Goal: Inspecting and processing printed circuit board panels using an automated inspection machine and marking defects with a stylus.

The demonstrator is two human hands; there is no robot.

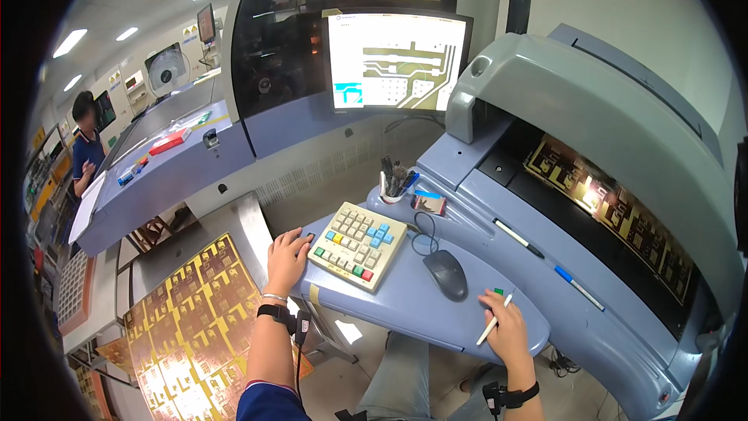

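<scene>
My left hand (287, 262) rests on the left edge of the blue-grey console shelf (351, 300). Its fingers are stretched out beside a cream keypad (358, 245) with coloured keys, and it holds nothing. At the shelf's right end, my right hand (508, 326) has a slim white pen (489, 329) between its fingers. A black mouse (446, 274) lies between the keypad and my right hand, touched by neither. Beyond the shelf a monitor (399, 62) displays a magnified green-and-white circuit pattern. Under the machine's grey hood sits a lit, gold-patterned circuit panel (608, 203).
Left of me, a large gold circuit panel (202, 327) lies on a metal table (248, 222). A cup of pens (394, 187) stands behind the keypad. A white marker (518, 238) and a blue pen (579, 288) lie along the machine's front. A co-worker (87, 144) stands far left.
</scene>
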